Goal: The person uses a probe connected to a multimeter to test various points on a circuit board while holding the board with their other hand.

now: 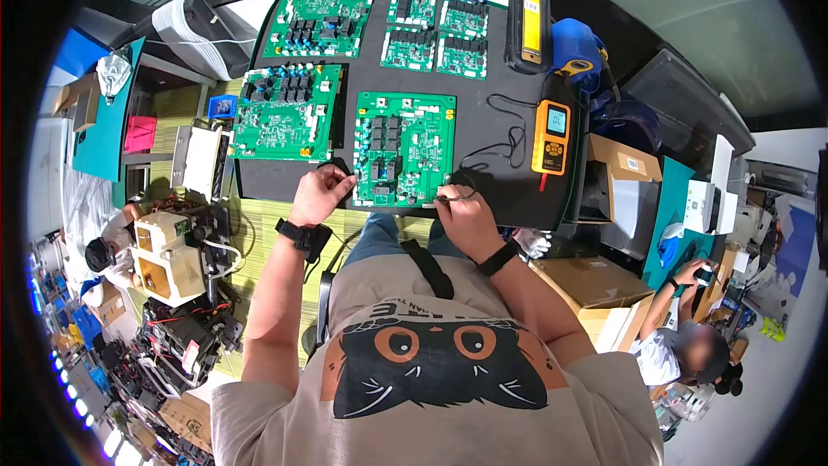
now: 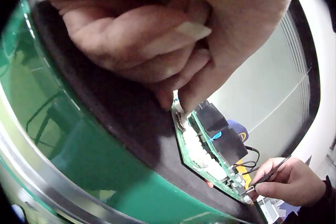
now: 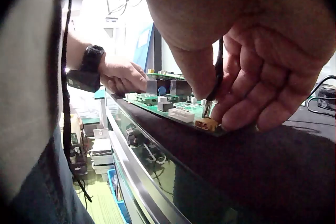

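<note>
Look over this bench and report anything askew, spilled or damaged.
Nothing clearly stands out. The nearest green circuit board lies flat, and no spill shows on the black work surface around it. Fine component damage would be too small to tell.

Circuit board was green, dotted with black blocks, white sockets, small blue parts and yellow plug. Other boards were likewise green. Tabletop was black. Lead was black; meter was orange, its screen pale. Case was black, label yellow. Shirt was beige, printed with black cat, eyes ringed orange. Jeans were blue. Floor was striped green.
</note>
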Available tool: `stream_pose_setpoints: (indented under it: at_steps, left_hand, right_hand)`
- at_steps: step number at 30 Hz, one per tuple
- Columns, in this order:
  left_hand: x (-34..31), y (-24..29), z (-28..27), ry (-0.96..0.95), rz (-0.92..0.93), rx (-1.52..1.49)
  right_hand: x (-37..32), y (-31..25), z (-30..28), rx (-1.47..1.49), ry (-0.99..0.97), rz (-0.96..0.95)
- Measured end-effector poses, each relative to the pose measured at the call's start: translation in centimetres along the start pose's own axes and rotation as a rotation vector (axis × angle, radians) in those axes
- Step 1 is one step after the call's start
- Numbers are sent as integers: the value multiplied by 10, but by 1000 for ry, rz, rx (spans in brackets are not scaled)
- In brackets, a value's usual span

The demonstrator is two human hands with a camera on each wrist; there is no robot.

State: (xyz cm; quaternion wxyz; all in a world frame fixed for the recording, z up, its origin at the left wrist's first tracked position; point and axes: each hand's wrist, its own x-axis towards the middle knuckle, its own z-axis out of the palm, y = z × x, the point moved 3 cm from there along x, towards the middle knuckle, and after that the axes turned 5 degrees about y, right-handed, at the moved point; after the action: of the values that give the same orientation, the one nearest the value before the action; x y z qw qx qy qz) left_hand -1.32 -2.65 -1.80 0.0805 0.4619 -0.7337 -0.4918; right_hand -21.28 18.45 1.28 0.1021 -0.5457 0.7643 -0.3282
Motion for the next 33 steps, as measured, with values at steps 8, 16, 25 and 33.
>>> stream_pose_setpoints:
  at_steps: [8, 16, 25, 33]
  left_hand:
    - [1, 1, -1, -9, 15, 33]
    - [1, 0, -1, -7, 3, 42]
    - [-2, 4, -2, 3, 9, 30]
    - [-1, 1, 0, -1, -7, -14]
  right_hand:
    - [2, -1, -2, 0, -5, 15]
    - [4, 1, -1, -65, -42, -17]
    - [5, -3, -3, -96, -27, -34]
    - [7, -5, -7, -77, -24, -26]
